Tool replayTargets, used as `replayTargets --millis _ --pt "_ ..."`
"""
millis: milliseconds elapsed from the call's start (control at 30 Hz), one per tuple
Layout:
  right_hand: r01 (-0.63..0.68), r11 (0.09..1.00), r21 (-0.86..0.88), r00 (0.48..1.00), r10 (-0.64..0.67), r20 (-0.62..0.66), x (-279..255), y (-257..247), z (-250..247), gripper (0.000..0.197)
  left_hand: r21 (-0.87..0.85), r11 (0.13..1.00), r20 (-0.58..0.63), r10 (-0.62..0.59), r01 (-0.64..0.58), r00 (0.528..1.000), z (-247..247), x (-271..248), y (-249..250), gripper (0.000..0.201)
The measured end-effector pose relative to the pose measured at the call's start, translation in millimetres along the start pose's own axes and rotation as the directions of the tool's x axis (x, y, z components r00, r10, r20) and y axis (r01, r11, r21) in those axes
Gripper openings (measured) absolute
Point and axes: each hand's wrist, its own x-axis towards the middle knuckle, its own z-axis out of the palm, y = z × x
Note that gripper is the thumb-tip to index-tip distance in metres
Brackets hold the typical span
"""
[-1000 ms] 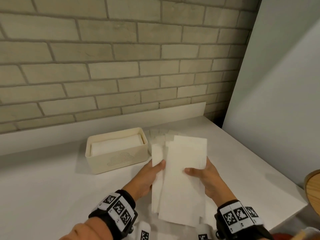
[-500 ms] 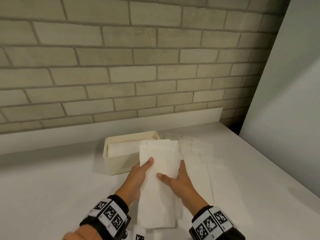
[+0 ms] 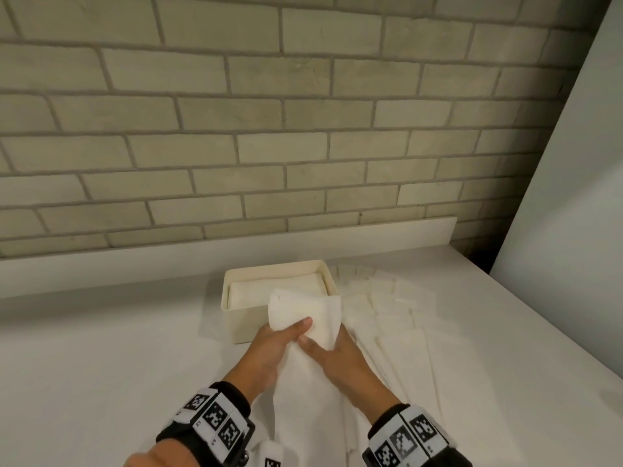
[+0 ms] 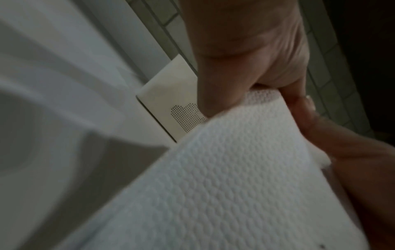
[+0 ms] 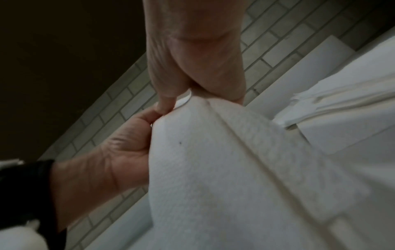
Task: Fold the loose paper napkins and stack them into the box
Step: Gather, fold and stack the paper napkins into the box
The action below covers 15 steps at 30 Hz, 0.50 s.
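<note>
A white embossed paper napkin [image 3: 305, 315] [image 4: 224, 169] [image 5: 213, 160] is held up between both hands just in front of the cream box [image 3: 241, 323]. My left hand [image 3: 283, 333] pinches its upper left part, thumb on top. My right hand [image 3: 323, 345] pinches it from the right, close beside the left. The napkin's top stands bunched above the fingers and its long tail hangs down to the table between my wrists. The box [image 4: 171, 101] holds a stack of folded napkins [image 3: 276, 286] nearly up to its rim.
Several loose napkins [image 3: 397, 318] [image 5: 342, 94] lie spread on the white table [image 3: 101, 365] right of the box. A brick wall with a low white upstand runs behind. A tall white panel [image 3: 566, 230] stands at the right.
The napkin was flat under both hands; now its top is lifted and bunched between pinching fingers near the box. The hands have drawn closer together and the view has shifted left.
</note>
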Motion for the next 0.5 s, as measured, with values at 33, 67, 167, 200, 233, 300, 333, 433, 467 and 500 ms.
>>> replayTargets --millis 33,67,167,200,233,300,333,433,467,500 --pt "-0.006 1.0 0.023 1.0 0.006 0.025 2 1 -1 0.072 -0.015 1.0 0.003 0.002 -0.002 1.0 -1 1 1 0.052" --pt "-0.017 0.999 0.044 0.998 0.014 0.061 4 2 -4 0.075 -0.033 0.999 0.004 0.012 -0.011 1.0 -3 2 2 0.054" --pt "-0.113 0.993 -0.017 0.974 0.114 0.195 1 8 -10 0.069 -0.086 0.995 -0.03 0.046 -0.048 0.998 -9 5 6 0.053" --pt "-0.144 0.988 -0.053 0.966 0.152 0.21 -1 10 -10 0.068 -0.1 0.993 -0.038 0.053 -0.057 0.998 -9 5 6 0.049" --pt "-0.165 0.983 -0.085 0.961 0.179 0.209 -2 13 -11 0.066 -0.115 0.991 -0.047 0.058 -0.063 0.997 -8 6 7 0.045" --pt "-0.171 0.977 -0.126 0.959 0.195 0.206 -3 15 -15 0.053 -0.169 0.982 -0.073 0.077 -0.088 0.994 -8 7 11 0.04" --pt "-0.176 0.976 -0.129 0.96 0.199 0.196 -2 16 -19 0.044 -0.206 0.973 -0.091 0.09 -0.107 0.992 -9 7 14 0.037" --pt "-0.18 0.982 -0.048 0.978 0.184 0.094 -1 12 -42 0.037 -0.239 0.95 -0.14 0.173 -0.202 0.975 -20 8 26 0.029" --pt "-0.16 0.987 -0.007 0.986 0.161 0.042 1 9 -48 0.04 -0.208 0.952 -0.159 0.192 -0.223 0.968 -26 9 30 0.031" --pt "-0.138 0.989 0.047 0.99 0.139 -0.018 5 6 -54 0.043 -0.176 0.957 -0.176 0.201 -0.232 0.964 -33 9 33 0.034"
